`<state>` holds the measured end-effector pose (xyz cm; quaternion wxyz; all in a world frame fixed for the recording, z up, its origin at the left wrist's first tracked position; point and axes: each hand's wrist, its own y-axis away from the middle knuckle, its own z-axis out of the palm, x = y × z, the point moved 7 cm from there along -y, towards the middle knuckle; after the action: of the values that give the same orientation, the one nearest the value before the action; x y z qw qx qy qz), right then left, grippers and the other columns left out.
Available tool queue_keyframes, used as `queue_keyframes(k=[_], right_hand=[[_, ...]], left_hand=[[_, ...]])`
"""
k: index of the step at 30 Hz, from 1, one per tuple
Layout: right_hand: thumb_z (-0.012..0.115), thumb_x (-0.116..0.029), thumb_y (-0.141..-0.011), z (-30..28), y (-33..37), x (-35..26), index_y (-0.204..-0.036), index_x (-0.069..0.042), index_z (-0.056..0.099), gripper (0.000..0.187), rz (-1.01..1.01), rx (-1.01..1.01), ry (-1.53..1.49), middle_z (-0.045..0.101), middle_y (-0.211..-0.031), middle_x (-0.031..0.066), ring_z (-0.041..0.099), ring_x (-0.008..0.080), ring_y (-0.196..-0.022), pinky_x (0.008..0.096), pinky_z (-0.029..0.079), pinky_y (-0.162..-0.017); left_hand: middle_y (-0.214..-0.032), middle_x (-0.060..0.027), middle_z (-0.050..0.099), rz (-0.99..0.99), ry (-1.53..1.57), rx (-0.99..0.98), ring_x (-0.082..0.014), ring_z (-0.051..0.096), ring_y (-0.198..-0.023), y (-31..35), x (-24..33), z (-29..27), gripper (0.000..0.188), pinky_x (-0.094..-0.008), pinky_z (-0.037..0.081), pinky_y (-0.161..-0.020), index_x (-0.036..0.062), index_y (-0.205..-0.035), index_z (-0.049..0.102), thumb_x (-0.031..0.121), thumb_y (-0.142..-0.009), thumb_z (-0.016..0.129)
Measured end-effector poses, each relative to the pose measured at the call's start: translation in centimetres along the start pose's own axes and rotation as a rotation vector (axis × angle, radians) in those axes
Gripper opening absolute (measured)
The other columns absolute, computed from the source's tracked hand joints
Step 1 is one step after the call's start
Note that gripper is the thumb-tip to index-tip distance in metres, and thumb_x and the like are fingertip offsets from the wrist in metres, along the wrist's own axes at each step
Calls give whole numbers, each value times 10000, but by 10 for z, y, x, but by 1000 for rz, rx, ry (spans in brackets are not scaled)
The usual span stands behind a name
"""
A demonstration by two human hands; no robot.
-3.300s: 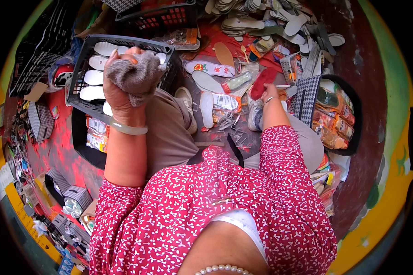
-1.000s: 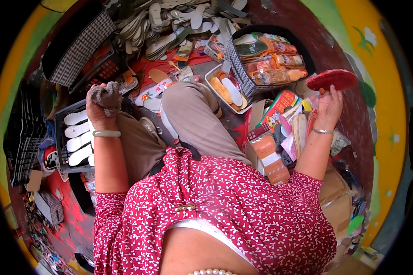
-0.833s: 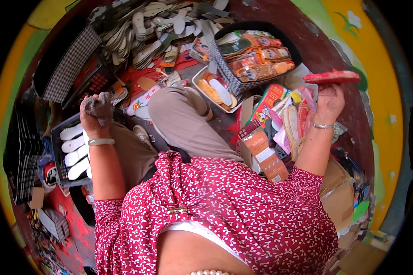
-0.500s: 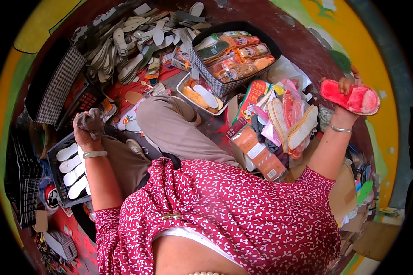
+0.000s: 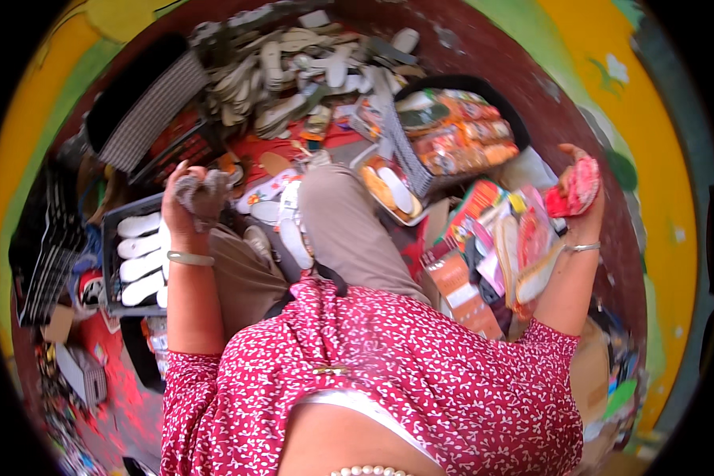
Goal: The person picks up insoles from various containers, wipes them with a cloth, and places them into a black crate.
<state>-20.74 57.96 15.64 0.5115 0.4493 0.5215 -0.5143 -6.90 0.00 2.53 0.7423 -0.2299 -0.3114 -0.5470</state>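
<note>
Raised at the right, my right hand (image 5: 592,213) is closed on a fuzzy red-pink slipper (image 5: 582,181), turned partly edge-on and somewhat blurred. My left hand (image 5: 178,208) is up at the left, fingers curled round a crumpled grey-brown cloth (image 5: 208,195). Below and beside that hand stands a dark crate (image 5: 113,279) of white insoles (image 5: 141,247). Nearest to my right hand is a heap of slipper soles (image 5: 506,247) and plastic-wrapped pieces, next to an orange-brown box (image 5: 462,290).
A houndstooth basket (image 5: 408,152) holds packaged orange goods; a small tray (image 5: 414,219) of insoles adjoins it. Many loose soles (image 5: 282,79) are piled at the far side. Another patterned basket (image 5: 163,99) lies tipped at the far left. My bent knee (image 5: 337,206) rises in the middle.
My right hand has come inward and slightly down, turning the slipper from flat-on to edge-on. My left hand still grips the cloth. The whole view has shifted.
</note>
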Motion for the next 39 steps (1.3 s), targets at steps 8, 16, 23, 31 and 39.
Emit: queue_keyframes(k=[8, 16, 23, 31, 39], right_hand=[[447, -253, -916, 286, -22, 73, -990, -5, 600, 301, 210, -712, -21, 582, -743, 30, 500, 62, -545, 191, 417, -503], [543, -398, -879, 465, 67, 136, -1193, -20, 516, 493, -71, -1447, 373, 568, -1137, 114, 509, 164, -1058, 285, 400, -898], [630, -88, -818, 446, 32, 179, -1139, -11, 557, 338, 648, -1294, -100, 627, -1017, 70, 601, 104, -881, 213, 490, -726], [646, -182, -806, 406, -48, 188, -1030, -18, 619, 280, 62, -977, 469, 673, -890, 76, 626, 163, -784, 287, 473, -697], [560, -286, -788, 416, -30, 184, -927, -98, 636, 246, -142, -1121, 1085, 591, -758, 244, 586, 390, -736, 411, 470, -625]], left_hand=[[-655, -11, 519, 136, -608, 307, -68, 461, -572, 63, 50, 4, 273, -214, 376, -525, 27, -728, 560, 200, -922, 479], [-886, -77, 596, 189, -23, 526, -152, 593, -781, 49, 10, -16, 139, -279, 503, -707, 37, -1019, 527, 114, -911, 485], [-930, -30, 571, 0, -325, 342, -99, 541, -840, 27, -34, -25, 174, -242, 456, -749, 15, -1044, 524, 35, -871, 518], [-867, -4, 575, 380, -711, 552, -84, 509, -842, -57, 136, -107, 195, -210, 404, -745, 42, -983, 607, 128, -822, 540], [-936, -102, 658, 215, -2333, 128, -279, 632, -849, -264, 26, -200, 212, -355, 511, -740, 91, -898, 682, 100, -766, 515]])
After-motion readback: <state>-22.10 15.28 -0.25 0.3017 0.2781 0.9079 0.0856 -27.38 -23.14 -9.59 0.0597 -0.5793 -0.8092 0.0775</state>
